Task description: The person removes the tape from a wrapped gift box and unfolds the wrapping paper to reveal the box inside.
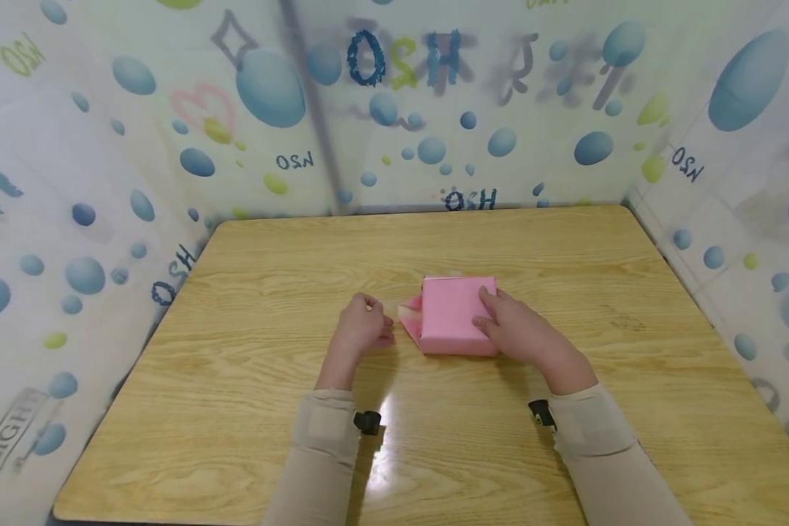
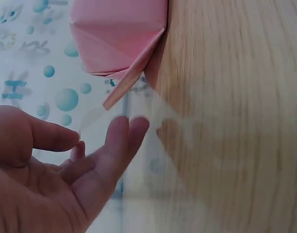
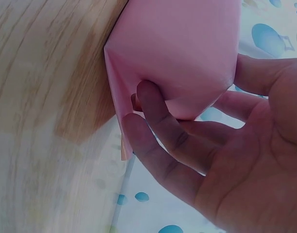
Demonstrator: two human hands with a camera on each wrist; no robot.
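A box wrapped in pink paper (image 1: 459, 314) sits on the table, its left end showing an unfastened folded paper flap (image 1: 410, 315) with a pale strip on it. My right hand (image 1: 522, 325) grips the box at its right end, thumb and fingers spread round its sides. In the right wrist view two fingertips press by another loose pink flap (image 3: 120, 104). Just left of the box, my left hand (image 1: 361, 323) pinches a thin strip of clear tape (image 2: 92, 119) between thumb and finger. The tape reaches toward the tan-edged flap (image 2: 126, 90); two other fingers stay extended.
The wood-grain table (image 1: 269, 277) extends around the box on all sides. Printed curtains (image 1: 394, 131) with blue bubbles stand along its back and sides. A small black camera (image 1: 368, 422) is on the left wrist and another (image 1: 540, 413) on the right wrist.
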